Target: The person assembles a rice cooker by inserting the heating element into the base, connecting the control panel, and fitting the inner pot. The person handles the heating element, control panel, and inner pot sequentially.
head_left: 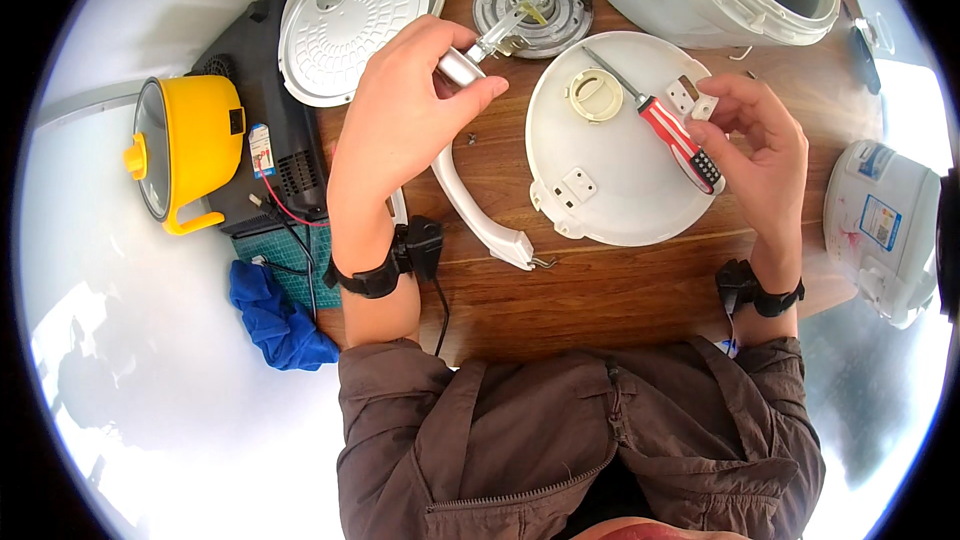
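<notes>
My left hand (405, 90) is closed on a silver-grey piece (460, 68) with a clear plastic arm, held above the table near the round metal heating plate (490, 10). My right hand (760, 140) pinches a small white plastic bracket (684, 93) with holes in it. Beneath that bracket, a screwdriver (665, 127) with a red, white and black handle lies across a round white plastic cover (630, 205). A cream plastic ring (573, 100) also rests on this cover. The curved white handle (475, 208) lies on the wood between my forearm and the cover.
Behind my left hand stands a round white perforated lid (350, 40). A large white appliance shell (690, 0) is at the far right. On the left are a yellow pot (205, 135), a black device (270, 50) and a blue cloth (275, 315). A white container (870, 240) stands right.
</notes>
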Tool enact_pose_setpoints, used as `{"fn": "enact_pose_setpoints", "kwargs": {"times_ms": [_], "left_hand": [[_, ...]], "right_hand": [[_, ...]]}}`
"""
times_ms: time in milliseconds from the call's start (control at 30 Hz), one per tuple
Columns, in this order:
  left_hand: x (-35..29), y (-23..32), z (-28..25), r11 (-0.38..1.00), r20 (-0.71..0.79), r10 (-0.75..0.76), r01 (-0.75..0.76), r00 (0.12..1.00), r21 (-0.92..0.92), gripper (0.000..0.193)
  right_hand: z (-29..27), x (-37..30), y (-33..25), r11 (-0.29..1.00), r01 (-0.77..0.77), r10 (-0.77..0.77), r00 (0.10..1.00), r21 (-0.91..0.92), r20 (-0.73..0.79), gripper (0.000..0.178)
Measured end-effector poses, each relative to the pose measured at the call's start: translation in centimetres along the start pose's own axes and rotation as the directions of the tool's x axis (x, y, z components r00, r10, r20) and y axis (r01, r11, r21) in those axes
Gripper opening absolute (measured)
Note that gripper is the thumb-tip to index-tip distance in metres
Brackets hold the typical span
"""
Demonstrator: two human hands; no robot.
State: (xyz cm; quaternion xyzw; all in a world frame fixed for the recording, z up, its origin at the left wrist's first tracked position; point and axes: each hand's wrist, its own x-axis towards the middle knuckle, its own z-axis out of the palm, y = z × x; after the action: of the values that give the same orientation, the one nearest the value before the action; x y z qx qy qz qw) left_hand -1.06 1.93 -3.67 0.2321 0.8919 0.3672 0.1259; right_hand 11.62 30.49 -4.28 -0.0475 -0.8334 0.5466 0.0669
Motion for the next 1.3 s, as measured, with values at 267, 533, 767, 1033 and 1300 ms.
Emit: {"fn": "enact_pose_setpoints", "kwargs": {"times_ms": [267,533,767,1033,1300], "left_hand": [[-0.3,-0.7,0.3,0.945,0.099,-0.053,0.082,0.994,-0.317,0.038],[-0.2,-0.7,0.4,0.938,0.127,-0.053,0.093,0.990,-0.333,0.030],[-0.3,-0.5,0.3,0.914,0.147,-0.016,0.074,0.989,-0.399,0.023],[-0.2,-1.1,0.4,0.917,0.181,-0.056,0.122,0.982,-0.380,0.021],[0.0,-0.8,0.3,0.869,0.121,-0.025,0.082,0.992,-0.488,0.025]], "right_hand": [[0.3,0.4,-0.4,0.999,0.006,-0.007,1.000,0.054,0.021,0.031],[0.6,0.2,-0.1,0.998,-0.010,0.008,0.999,0.065,0.034,0.030],[0.8,0.1,0.1,0.998,-0.002,-0.002,0.998,0.063,0.062,0.032],[1.3,0.2,-0.6,0.993,-0.032,0.024,0.997,0.115,0.069,0.037],[1.4,0.2,-0.7,0.995,-0.036,0.027,0.995,0.094,0.096,0.034]]}}
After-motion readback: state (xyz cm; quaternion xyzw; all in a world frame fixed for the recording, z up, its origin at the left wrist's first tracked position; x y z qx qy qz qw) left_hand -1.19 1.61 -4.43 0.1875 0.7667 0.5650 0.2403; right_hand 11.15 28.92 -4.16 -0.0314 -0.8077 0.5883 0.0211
